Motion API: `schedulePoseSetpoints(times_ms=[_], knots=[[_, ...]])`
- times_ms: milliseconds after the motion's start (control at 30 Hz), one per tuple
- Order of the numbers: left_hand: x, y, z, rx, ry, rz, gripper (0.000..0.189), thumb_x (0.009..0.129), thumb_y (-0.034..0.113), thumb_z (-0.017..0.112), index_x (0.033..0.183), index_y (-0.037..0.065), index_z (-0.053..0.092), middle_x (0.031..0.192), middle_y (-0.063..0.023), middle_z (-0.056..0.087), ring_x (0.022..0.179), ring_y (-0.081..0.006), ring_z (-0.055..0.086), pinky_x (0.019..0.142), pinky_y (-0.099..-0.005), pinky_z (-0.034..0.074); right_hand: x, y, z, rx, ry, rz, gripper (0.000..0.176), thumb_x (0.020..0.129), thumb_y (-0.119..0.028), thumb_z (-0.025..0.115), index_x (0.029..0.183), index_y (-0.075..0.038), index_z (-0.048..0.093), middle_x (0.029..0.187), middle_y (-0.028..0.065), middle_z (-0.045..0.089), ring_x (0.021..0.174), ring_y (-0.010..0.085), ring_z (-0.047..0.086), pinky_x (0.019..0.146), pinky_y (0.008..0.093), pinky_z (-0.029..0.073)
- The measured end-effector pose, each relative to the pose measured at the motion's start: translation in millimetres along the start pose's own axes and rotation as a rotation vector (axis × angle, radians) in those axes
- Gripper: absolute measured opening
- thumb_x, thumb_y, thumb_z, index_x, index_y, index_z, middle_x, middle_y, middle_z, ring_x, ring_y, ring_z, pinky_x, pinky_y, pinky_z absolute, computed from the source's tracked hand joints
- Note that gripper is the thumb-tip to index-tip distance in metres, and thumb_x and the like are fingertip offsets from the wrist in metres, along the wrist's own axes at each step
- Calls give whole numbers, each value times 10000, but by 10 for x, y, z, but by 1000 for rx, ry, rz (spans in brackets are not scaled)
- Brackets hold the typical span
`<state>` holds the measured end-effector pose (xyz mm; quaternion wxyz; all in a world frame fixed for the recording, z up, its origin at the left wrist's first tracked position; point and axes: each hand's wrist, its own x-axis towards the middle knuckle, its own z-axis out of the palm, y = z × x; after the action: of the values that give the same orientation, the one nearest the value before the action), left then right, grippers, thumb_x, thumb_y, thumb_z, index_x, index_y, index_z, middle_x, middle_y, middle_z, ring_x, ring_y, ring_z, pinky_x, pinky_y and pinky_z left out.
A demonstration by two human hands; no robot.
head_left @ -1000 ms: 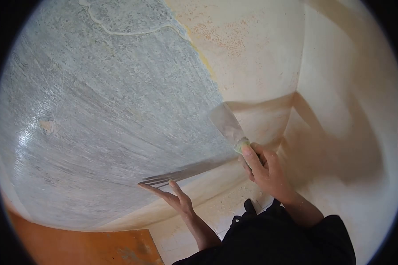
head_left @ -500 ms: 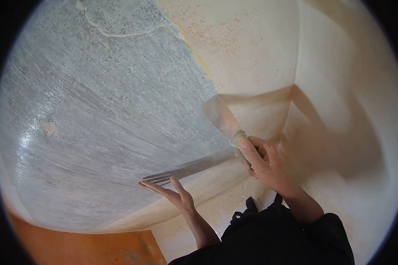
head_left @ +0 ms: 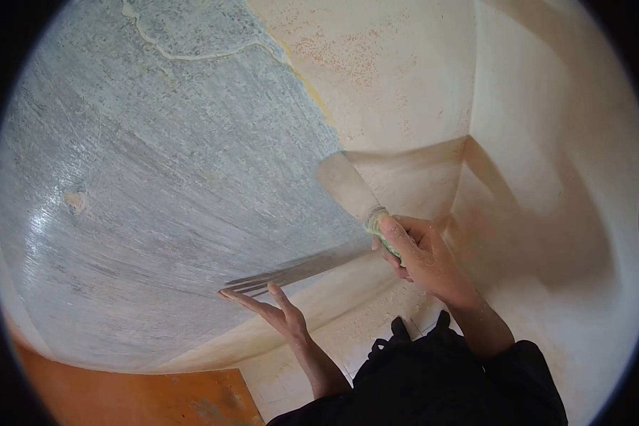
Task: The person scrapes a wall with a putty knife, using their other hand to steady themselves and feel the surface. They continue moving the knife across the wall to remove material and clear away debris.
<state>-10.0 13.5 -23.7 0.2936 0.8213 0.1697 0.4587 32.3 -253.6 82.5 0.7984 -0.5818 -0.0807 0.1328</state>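
My right hand (head_left: 427, 257) is wrapped round the green handle of a putty knife (head_left: 349, 187). Its broad, dusty blade points up and left, over the edge where the grey scraped part of the wall (head_left: 192, 163) meets the cream-coloured coating (head_left: 376, 85). Lower down, my left hand (head_left: 282, 312) is open and empty, fingers stretched out, with the fingertips right at the wall's grey surface. A dark shadow runs from those fingers toward the right hand.
To the right, the wall turns a corner into another pale wall (head_left: 554, 142). An orange surface (head_left: 149, 397) lies at lower left. Crumbs are scattered over the pale tiled floor (head_left: 355, 330) by my dark shoes (head_left: 401, 328). A small pale patch (head_left: 75, 201) marks the grey wall.
The putty knife and my right hand have shifted slightly left, and its blade now shows more sharply. My left hand has barely moved.
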Motion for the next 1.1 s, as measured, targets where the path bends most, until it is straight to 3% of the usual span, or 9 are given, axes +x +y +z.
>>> schedulePoseSetpoints(times_ms=[533,733,833,1000,1100], knots=[[-60,-26,-29,-51,-20,-11,872,992,532,447,1564,58,-12,1628,-199,-18,1507,-353,-26,1215,-502,61,54,-165,19,-44,13,-31,512,1005,-475,522,802,-17,629,554,-46,439,455,33,384,426,214,279],[-41,-38,-32,-91,-45,-24,861,1000,478,452,1558,48,-44,1621,-219,-59,1499,-380,-64,1203,-545,28,47,75,17,-74,65,-18,498,1010,-451,524,798,-14,635,553,-41,445,457,33,388,428,218,287],[-27,-104,-39,24,-78,42,850,1006,485,436,1559,53,-45,1612,-230,-108,1492,-397,-101,1194,-561,24,49,30,70,-89,85,-35,489,1012,-437,527,798,-12,636,553,-41,446,462,34,392,431,218,293],[3,-185,-13,135,-134,-39,838,1017,512,381,1557,50,-63,1591,-253,-182,1477,-422,-159,1179,-579,-3,58,65,93,-77,82,-6,474,1012,-419,534,790,-12,631,553,-42,445,466,35,390,434,218,295],[-7,-315,31,200,-126,7,820,1021,547,325,1558,82,-84,1601,-217,-184,1481,-383,-172,1191,-559,-17,87,-7,154,-72,122,-49,461,1017,-401,530,786,-14,625,553,-44,440,464,32,377,435,219,288]])
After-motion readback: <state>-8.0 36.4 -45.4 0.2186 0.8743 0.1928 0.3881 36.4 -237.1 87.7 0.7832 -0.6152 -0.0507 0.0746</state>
